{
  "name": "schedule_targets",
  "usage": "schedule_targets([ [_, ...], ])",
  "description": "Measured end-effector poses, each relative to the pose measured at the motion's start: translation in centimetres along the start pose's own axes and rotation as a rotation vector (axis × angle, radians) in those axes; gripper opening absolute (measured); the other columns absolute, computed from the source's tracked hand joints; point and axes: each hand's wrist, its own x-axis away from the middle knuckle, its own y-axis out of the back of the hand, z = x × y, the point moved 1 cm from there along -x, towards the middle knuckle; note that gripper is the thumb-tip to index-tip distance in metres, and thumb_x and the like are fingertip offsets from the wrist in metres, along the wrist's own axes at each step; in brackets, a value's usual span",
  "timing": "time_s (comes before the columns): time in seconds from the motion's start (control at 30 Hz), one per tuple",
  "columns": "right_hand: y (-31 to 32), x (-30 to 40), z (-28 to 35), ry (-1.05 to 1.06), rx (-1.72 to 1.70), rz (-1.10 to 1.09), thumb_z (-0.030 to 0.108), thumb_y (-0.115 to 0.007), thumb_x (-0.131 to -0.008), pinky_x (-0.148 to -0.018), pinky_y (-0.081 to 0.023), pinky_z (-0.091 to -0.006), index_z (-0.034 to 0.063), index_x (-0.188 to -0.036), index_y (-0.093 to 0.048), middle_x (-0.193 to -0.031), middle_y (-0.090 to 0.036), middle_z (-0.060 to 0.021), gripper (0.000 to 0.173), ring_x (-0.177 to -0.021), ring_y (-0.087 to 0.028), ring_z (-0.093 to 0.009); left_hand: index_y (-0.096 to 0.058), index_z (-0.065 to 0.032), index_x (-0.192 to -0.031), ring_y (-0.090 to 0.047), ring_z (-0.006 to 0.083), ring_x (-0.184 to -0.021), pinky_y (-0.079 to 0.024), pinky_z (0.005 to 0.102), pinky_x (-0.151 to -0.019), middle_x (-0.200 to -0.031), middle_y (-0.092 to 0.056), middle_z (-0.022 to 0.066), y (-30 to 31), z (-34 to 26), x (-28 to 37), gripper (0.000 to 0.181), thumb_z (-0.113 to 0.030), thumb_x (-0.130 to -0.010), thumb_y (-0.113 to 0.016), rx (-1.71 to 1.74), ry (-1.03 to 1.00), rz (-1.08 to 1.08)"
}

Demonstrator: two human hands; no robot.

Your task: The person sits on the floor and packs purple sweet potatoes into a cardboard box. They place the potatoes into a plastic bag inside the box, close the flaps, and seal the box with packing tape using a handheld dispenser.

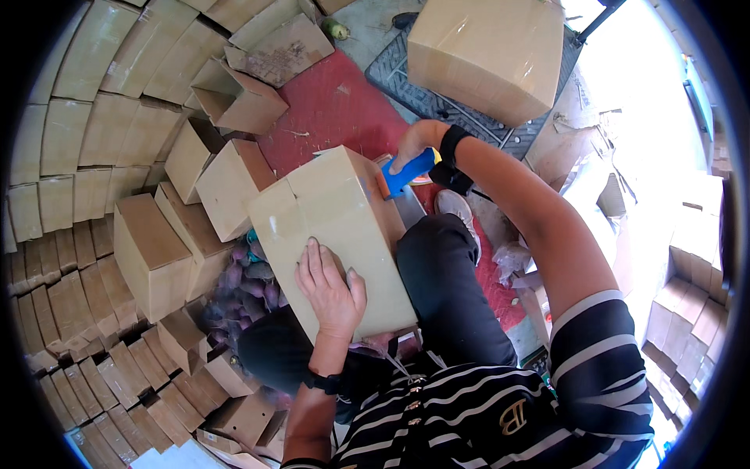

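A closed cardboard box (334, 234) rests at the person's lap and knees, between the dark trouser legs. My left hand (331, 287) lies flat on its broad top face, palm down, fingers spread a little, holding nothing. Higher up, my right hand (416, 143) grips a blue handheld tool with an orange edge, which looks like a packing tape dispenser (409, 174). The tool is against the box's narrow right side, near its far corner. Part of the right-hand fingers is hidden behind the tool. Both wrists wear black bands.
Stacked cardboard boxes (117, 129) line the left side. Purple root vegetables (258, 284) are heaped beside the left knee. A large box (480, 55) stands on a dark platform (433, 105) ahead. Open boxes (234, 99) sit by the red floor covering (334, 111), with a green radish (335, 29) beyond.
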Motion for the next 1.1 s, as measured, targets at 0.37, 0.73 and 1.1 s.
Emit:
schedule_targets([
  [0.37, -4.3, -0.6, -0.8, -0.084, -0.211, -0.532, 0.052, -0.052, -0.078, -0.085, -0.047, -0.0425, 0.0005, -0.098, -0.067, -0.103, -0.063, -0.0222, 0.057, -0.098, -0.06, -0.037, -0.04, 0.0104, -0.122, -0.034, 0.0412, -0.121, -0.025, 0.0545, -0.101, -0.135, -0.035, 0.0254, -0.5, 0.4, 0.6, 0.058, -0.018, -0.073, -0.053, -0.01, -0.006, -0.02],
  [0.73, -4.6, 2.6, 9.2, 0.015, -0.784, -1.373, 0.028, -0.056, -0.087, -0.064, -0.046, -0.0501, -0.0018, -0.098, -0.04, -0.079, -0.058, -0.0274, 0.036, -0.072, -0.059, -0.043, -0.04, 0.011, -0.123, -0.032, 0.0407, -0.124, -0.024, 0.054, -0.102, -0.136, -0.034, 0.025, -0.3, -0.1, 0.4, 0.058, -0.017, -0.074, -0.053, -0.018, -0.008, -0.028],
  [1.1, -8.6, -5.3, 7.7, -0.067, -0.969, -1.478, 0.023, -0.055, -0.089, -0.07, -0.043, -0.0492, 0.0, -0.099, -0.039, -0.086, -0.055, -0.0273, 0.03, -0.08, -0.055, -0.044, -0.036, 0.0126, -0.124, -0.032, 0.0445, -0.123, -0.023, 0.0543, -0.103, -0.135, -0.033, 0.0283, -0.4, -0.1, 0.1, 0.057, -0.015, -0.076, -0.048, -0.021, -0.013, 0.028],
])
